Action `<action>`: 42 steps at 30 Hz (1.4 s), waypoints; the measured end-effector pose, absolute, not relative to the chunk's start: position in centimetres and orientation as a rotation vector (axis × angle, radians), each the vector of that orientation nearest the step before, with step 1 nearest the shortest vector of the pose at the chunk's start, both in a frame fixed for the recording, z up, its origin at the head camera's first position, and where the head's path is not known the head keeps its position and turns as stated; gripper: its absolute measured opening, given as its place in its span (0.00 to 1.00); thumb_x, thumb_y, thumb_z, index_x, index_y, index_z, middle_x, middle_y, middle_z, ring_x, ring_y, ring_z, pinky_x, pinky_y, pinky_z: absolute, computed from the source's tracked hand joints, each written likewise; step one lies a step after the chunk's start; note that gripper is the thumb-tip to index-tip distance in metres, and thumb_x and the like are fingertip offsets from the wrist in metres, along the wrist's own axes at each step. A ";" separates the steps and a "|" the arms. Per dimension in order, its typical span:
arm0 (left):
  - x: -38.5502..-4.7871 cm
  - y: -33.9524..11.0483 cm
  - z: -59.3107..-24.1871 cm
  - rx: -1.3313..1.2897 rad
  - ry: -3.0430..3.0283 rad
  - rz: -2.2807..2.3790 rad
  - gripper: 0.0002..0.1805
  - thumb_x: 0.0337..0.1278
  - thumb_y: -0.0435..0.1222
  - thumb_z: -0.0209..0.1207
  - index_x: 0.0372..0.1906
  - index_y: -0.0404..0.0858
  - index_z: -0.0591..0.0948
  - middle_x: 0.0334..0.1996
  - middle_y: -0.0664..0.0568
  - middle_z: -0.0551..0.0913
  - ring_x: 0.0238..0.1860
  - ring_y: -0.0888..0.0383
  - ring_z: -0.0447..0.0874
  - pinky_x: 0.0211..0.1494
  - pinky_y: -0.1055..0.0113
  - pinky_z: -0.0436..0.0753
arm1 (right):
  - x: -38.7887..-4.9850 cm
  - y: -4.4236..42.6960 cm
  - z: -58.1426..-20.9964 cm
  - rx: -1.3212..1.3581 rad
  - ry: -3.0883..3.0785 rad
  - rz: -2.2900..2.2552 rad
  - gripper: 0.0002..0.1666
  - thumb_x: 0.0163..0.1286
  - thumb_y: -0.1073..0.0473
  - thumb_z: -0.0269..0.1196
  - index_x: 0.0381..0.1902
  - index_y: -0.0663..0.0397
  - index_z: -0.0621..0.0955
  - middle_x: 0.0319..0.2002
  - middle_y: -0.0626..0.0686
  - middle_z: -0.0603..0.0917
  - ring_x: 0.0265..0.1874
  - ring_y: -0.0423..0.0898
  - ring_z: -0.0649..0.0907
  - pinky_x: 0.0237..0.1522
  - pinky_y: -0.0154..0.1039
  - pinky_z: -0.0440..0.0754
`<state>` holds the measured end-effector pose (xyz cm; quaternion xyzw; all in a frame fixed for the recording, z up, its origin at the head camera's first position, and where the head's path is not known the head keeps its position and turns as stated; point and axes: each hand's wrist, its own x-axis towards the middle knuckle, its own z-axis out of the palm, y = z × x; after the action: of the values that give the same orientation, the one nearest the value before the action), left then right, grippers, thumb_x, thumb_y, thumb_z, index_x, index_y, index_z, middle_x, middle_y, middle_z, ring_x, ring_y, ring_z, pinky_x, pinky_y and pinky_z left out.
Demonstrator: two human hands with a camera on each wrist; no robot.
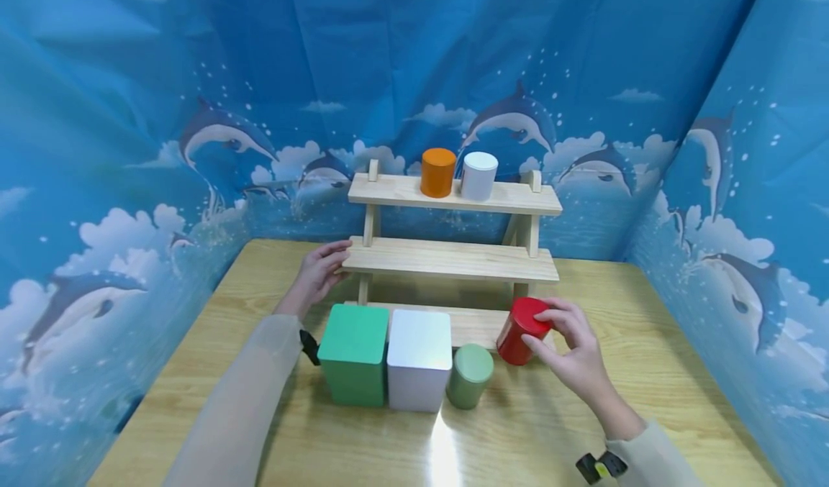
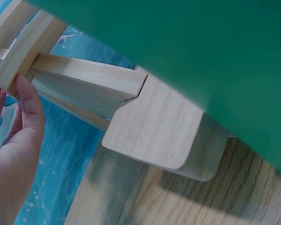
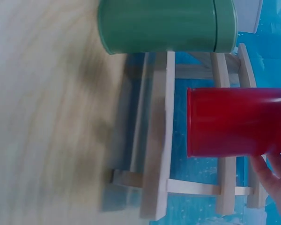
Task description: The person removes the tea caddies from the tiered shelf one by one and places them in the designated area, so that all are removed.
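In the head view the right hand (image 1: 573,350) grips a red can (image 1: 518,336) near its lid, at the right end of the lowest shelf. The right wrist view shows the red can (image 3: 239,123) lying across the picture, with fingers (image 3: 267,171) at its lid end. The left hand (image 1: 317,275) pinches the left end of the middle shelf of a three-tier wooden stand (image 1: 447,258). In the left wrist view, the thumb and fingers of the left hand (image 2: 18,145) hold the edge of that shelf (image 2: 30,47).
An orange can (image 1: 438,173) and a white can (image 1: 479,176) stand on the top shelf. Before the stand are a green box (image 1: 353,354), a white box (image 1: 419,361) and a light green can (image 1: 470,376). Blue dolphin-print cloth (image 1: 401,55) hangs behind and beside the table.
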<state>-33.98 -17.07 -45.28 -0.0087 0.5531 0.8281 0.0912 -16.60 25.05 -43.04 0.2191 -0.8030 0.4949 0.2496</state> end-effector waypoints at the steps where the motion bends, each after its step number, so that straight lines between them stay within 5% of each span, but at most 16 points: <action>1: -34.0 -17.1 -45.3 -0.025 1.647 2.457 0.20 0.60 0.33 0.59 0.58 0.37 0.75 0.49 0.52 0.74 0.42 0.58 0.79 0.43 0.61 0.77 | -16.5 25.2 -43.3 0.604 -2.188 1.348 0.25 0.45 0.81 0.68 0.43 0.66 0.77 0.54 0.61 0.71 0.51 0.44 0.73 0.47 0.27 0.75; 20: -33.8 -17.1 -45.5 -0.048 1.637 2.457 0.20 0.61 0.33 0.58 0.58 0.37 0.75 0.49 0.53 0.74 0.42 0.58 0.79 0.41 0.62 0.78 | -13.6 24.0 -43.1 0.790 -2.115 1.314 0.29 0.32 0.88 0.68 0.37 0.72 0.76 0.46 0.73 0.71 0.48 0.52 0.74 0.45 0.28 0.76; 42: -34.1 -17.3 -45.5 -0.050 1.651 2.457 0.18 0.60 0.34 0.59 0.55 0.40 0.77 0.53 0.51 0.73 0.46 0.57 0.78 0.40 0.63 0.78 | -14.4 25.0 -48.1 0.887 -2.113 1.395 0.31 0.33 0.86 0.70 0.39 0.66 0.77 0.48 0.70 0.70 0.47 0.51 0.75 0.46 0.29 0.76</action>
<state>-34.12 -17.26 -45.48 -0.0167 0.5554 0.8265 0.0904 -14.44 24.95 -48.07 0.3220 -0.7670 0.5062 0.2275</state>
